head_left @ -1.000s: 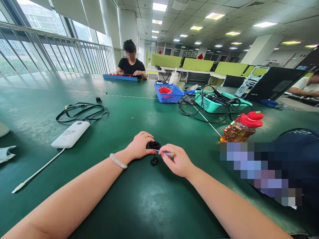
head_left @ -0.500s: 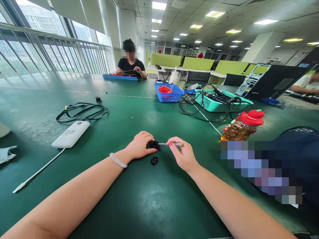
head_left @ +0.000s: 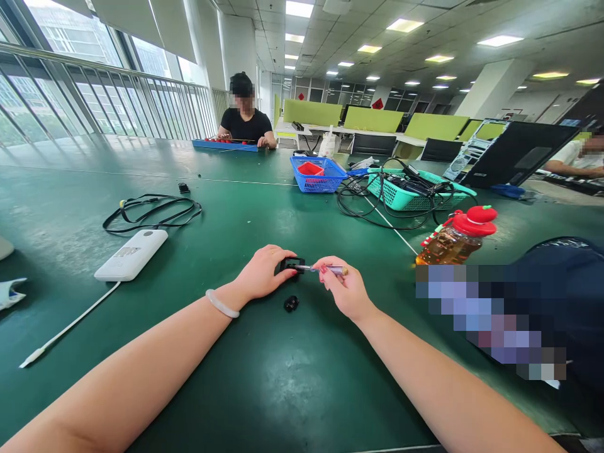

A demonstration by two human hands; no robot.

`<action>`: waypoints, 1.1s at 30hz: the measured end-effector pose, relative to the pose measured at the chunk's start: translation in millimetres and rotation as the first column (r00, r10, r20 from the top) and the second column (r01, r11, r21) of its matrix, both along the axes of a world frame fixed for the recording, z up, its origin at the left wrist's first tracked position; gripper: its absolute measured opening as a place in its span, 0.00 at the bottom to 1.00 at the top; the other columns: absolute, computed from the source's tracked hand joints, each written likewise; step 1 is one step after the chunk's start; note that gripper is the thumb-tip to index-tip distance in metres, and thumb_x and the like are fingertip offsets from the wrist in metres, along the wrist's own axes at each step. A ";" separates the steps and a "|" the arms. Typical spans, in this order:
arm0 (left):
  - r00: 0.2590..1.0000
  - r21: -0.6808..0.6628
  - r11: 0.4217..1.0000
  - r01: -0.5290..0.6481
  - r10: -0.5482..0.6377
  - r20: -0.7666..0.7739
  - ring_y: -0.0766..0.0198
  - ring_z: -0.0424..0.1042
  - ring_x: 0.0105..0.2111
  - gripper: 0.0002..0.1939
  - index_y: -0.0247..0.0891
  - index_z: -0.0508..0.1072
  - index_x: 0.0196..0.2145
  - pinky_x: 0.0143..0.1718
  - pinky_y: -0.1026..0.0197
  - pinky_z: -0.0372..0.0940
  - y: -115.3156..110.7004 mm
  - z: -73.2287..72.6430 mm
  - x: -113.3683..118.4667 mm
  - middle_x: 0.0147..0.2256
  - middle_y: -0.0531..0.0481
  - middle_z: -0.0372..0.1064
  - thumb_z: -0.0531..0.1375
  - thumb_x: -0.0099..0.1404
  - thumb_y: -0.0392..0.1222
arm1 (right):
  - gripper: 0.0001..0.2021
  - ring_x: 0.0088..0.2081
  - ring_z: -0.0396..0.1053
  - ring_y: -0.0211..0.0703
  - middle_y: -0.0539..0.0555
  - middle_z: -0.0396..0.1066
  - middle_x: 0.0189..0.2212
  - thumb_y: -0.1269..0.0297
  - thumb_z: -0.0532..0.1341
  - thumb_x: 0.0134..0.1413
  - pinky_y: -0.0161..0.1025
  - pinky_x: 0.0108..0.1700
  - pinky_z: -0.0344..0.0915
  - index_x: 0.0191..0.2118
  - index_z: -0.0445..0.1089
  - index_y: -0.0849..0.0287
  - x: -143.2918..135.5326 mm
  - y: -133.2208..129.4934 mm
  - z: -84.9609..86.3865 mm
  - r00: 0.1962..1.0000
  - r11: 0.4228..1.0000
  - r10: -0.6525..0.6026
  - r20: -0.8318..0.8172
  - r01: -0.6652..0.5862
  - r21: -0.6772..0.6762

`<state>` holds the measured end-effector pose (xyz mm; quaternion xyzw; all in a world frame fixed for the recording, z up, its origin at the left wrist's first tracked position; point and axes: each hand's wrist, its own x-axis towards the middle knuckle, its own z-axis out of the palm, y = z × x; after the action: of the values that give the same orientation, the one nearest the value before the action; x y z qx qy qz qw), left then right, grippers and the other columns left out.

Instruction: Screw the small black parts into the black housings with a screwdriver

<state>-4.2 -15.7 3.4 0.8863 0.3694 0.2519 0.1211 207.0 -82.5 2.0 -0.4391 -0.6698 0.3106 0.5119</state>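
Note:
Between the thumb and fingers of my left hand [head_left: 262, 272] is a small black frame-like part [head_left: 296, 262], partly hidden by the fingers; its exact kind is unclear. A screwdriver [head_left: 336, 270] with a pale translucent handle is pinched in my right hand [head_left: 344, 286]. Its metal shaft points left, and the tip reaches the black part. Just nearer to me, a small round black piece [head_left: 291, 304] lies on the green table [head_left: 283, 390], touched by neither hand.
To the left lie a white power bank [head_left: 132, 255] and a coiled black cable [head_left: 151, 212]. Farther back are a blue basket [head_left: 318, 182] and a teal basket [head_left: 406, 198] of cables. A red-lidded bottle [head_left: 455, 236] stands right. A person [head_left: 245, 126] sits across.
My left hand has turned the black part, so its open frame shows more. The screwdriver tip stays at it. Across the table, the other person's raised hand has come down.

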 end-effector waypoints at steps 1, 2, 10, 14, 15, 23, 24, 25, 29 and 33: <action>0.999 0.004 0.999 -0.033 0.033 -0.003 0.53 0.68 0.51 0.19 0.42 0.70 0.53 0.57 0.47 0.61 0.6 -0.9 -0.3 0.48 0.45 0.73 0.54 0.68 0.51 | 0.14 0.25 0.60 0.37 0.49 0.64 0.24 0.52 0.55 0.62 0.36 0.28 0.59 0.37 0.71 0.56 1.6 0.2 -0.7 0.998 0.999 -0.030 -0.049 0.032 0.026; 0.997 0.009 0.997 -0.074 0.074 -0.009 0.53 0.67 0.52 0.20 0.42 0.69 0.54 0.57 0.47 0.60 1.5 -1.8 -0.7 0.49 0.44 0.73 0.53 0.69 0.50 | 0.15 0.25 0.60 0.37 0.49 0.64 0.24 0.51 0.55 0.62 0.36 0.28 0.60 0.37 0.71 0.56 3.0 0.4 -1.3 0.993 0.996 -0.065 -0.096 0.070 0.048; 0.927 0.054 0.932 -0.359 0.363 -0.094 0.48 0.65 0.53 0.18 0.43 0.72 0.52 0.55 0.42 0.60 7.1 -8.9 -3.9 0.46 0.43 0.75 0.48 0.70 0.45 | 0.15 0.24 0.59 0.37 0.48 0.63 0.24 0.50 0.55 0.62 0.36 0.28 0.60 0.37 0.70 0.56 7.2 9.1 -8.4 0.969 0.977 -0.212 -0.125 0.212 -0.017; 0.905 0.109 0.916 -0.386 0.399 -0.150 0.46 0.64 0.53 0.16 0.43 0.75 0.47 0.54 0.40 0.60 5.3 -11.0 -4.5 0.45 0.43 0.76 0.51 0.68 0.44 | 0.16 0.24 0.59 0.36 0.48 0.63 0.24 0.48 0.55 0.61 0.36 0.28 0.61 0.38 0.70 0.56 7.6 11.9 -11.7 0.971 0.979 -0.205 -0.123 0.203 -0.027; 0.901 0.124 0.913 -0.388 0.404 -0.160 0.45 0.64 0.54 0.15 0.42 0.75 0.46 0.53 0.40 0.61 4.8 -11.2 -4.4 0.45 0.42 0.76 0.52 0.67 0.44 | 0.16 0.24 0.59 0.36 0.48 0.63 0.24 0.48 0.55 0.61 0.36 0.28 0.61 0.38 0.70 0.56 7.6 12.0 -11.9 0.972 0.979 -0.203 -0.120 0.202 -0.026; 0.934 0.088 0.940 -0.330 0.339 -0.110 0.50 0.66 0.54 0.13 0.38 0.74 0.39 0.57 0.46 0.62 4.3 -9.8 -0.3 0.46 0.41 0.73 0.50 0.67 0.41 | 0.16 0.24 0.60 0.36 0.48 0.63 0.23 0.49 0.56 0.61 0.35 0.27 0.60 0.37 0.71 0.56 5.4 9.8 -9.2 0.978 0.983 -0.185 -0.092 0.182 -0.036; 0.956 0.060 0.960 -0.272 0.277 -0.095 0.53 0.65 0.55 0.15 0.38 0.73 0.43 0.59 0.47 0.61 3.8 -9.1 -0.2 0.48 0.42 0.72 0.48 0.68 0.42 | 0.16 0.24 0.60 0.36 0.48 0.63 0.23 0.49 0.56 0.61 0.35 0.27 0.60 0.37 0.71 0.56 5.3 9.9 -9.1 0.978 0.982 -0.188 -0.092 0.185 -0.037; 0.975 0.026 0.979 -0.203 0.204 -0.085 0.55 0.65 0.57 0.18 0.38 0.71 0.49 0.61 0.49 0.59 3.0 -8.2 -0.2 0.52 0.42 0.70 0.46 0.70 0.43 | 0.16 0.24 0.60 0.36 0.48 0.64 0.23 0.49 0.56 0.61 0.35 0.27 0.60 0.37 0.71 0.57 5.4 10.1 -9.1 0.977 0.981 -0.191 -0.093 0.189 -0.036; 0.993 -0.088 0.995 0.046 -0.055 -0.101 0.56 0.62 0.60 0.23 0.40 0.62 0.60 0.63 0.50 0.57 -3.1 -3.5 0.0 0.60 0.44 0.64 0.46 0.71 0.49 | 0.16 0.24 0.60 0.36 0.48 0.64 0.24 0.49 0.56 0.61 0.35 0.28 0.61 0.37 0.71 0.57 7.2 12.6 -11.9 0.977 0.982 -0.187 -0.101 0.185 -0.034; 0.979 -0.098 0.988 0.116 -0.130 -0.156 0.52 0.63 0.59 0.24 0.38 0.62 0.60 0.62 0.48 0.58 -8.3 -2.3 0.6 0.59 0.40 0.64 0.48 0.70 0.49 | 0.15 0.23 0.60 0.35 0.47 0.64 0.23 0.49 0.57 0.60 0.34 0.27 0.59 0.37 0.71 0.57 10.7 16.7 -16.2 0.979 0.984 -0.171 -0.108 0.165 -0.062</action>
<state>-3.6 -24.1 1.0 0.9187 0.3332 0.1546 0.1450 217.7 -65.7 -14.1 -0.4894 -0.5918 0.3080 0.5617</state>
